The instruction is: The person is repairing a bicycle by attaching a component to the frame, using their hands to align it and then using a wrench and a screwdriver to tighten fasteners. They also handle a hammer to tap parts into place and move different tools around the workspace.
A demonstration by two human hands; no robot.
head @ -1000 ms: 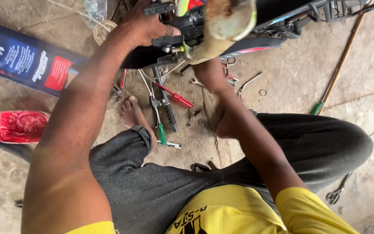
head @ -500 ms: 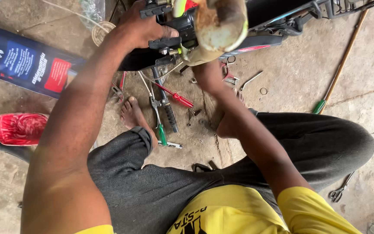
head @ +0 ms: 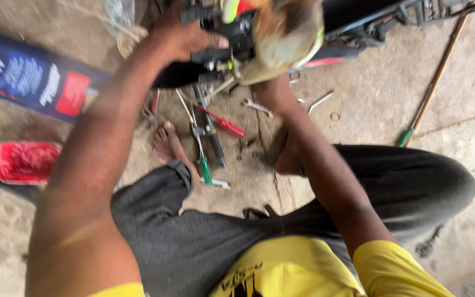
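Note:
I sit on a concrete floor in dark grey trousers and a yellow shirt. My left hand [head: 185,37] grips a black metal part [head: 215,55] of a machine at the top of the view. My right hand [head: 273,93] reaches up under a worn, tan rounded piece [head: 290,38] of the same machine; its fingers are hidden behind that piece. The frame is blurred by motion.
Tools lie on the floor between my legs: a red-handled screwdriver [head: 224,124], green-handled pliers [head: 204,165], a spanner [head: 257,106]. A long stick with a green handle [head: 430,93] lies right. A blue carton [head: 28,82] and red tub [head: 23,162] sit left.
The view has shifted slightly and blurred. Both hands stay on the machine at the top; the tan piece has moved a little lower and left in view.

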